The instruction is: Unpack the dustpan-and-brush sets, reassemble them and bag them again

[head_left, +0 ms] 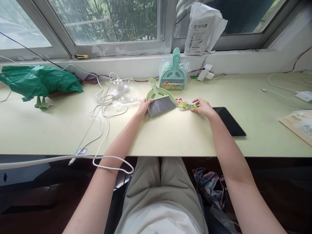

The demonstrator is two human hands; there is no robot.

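Observation:
A small green dustpan (156,93) with a matching hand brush (162,105) nested in it lies on the table, grey bristles toward me. My left hand (144,107) grips its left edge, fingers closed at the corner by the bristles. My right hand (202,107) pinches the right end of a printed label (185,104), yellow-green with red mushroom pictures. The label's left end touches or overlaps the right corner of the dustpan; whether it is attached there I cannot tell. Behind, a stack of similar dustpan sets (173,73) leans against the wall in clear plastic.
White cables and a power strip (119,92) lie left of the dustpan, beside a clear plastic bag (130,94). A green plastic bag (39,81) sits far left. A black tablet (229,121) lies by my right forearm. A white package (198,32) and yellow cutter (82,56) rest on the sill.

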